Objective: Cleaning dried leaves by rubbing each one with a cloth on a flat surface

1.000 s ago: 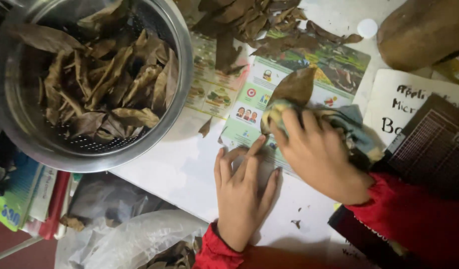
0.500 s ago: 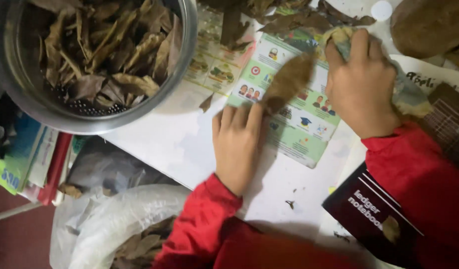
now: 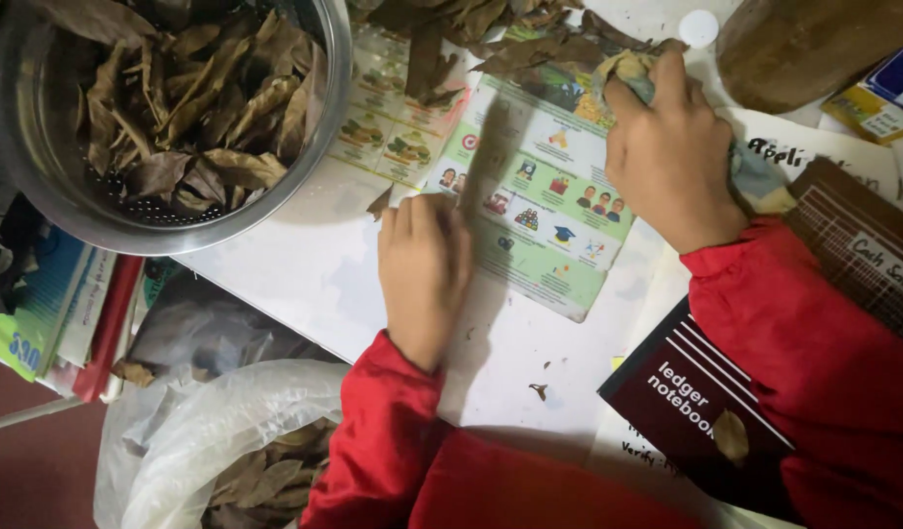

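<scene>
My left hand (image 3: 422, 269) lies palm down on the white table top (image 3: 305, 274), fingers together, its tips at the edge of a colourful picture chart (image 3: 545, 245). A blurred brown streak, perhaps a dry leaf (image 3: 486, 147), runs up from those fingertips. My right hand (image 3: 667, 147) is closed around a crumpled yellowish and grey-blue cloth (image 3: 760, 181), pressed at the chart's far edge against a heap of dry brown leaves (image 3: 491, 39). Both sleeves are red.
A steel colander bowl (image 3: 319, 147) full of dry leaves stands at the far left. A clear plastic bag (image 3: 226, 421) with more leaves hangs below the table edge. A dark red notebook (image 3: 696, 392) lies by my right arm, a brown rounded object (image 3: 814, 39) at top right, stacked books (image 3: 40, 313) at left.
My right hand has swept the cloth away from me, from the chart's middle up to the leaf heap. My left hand's fingers have drawn together. The leaf on the chart is now only a blur.
</scene>
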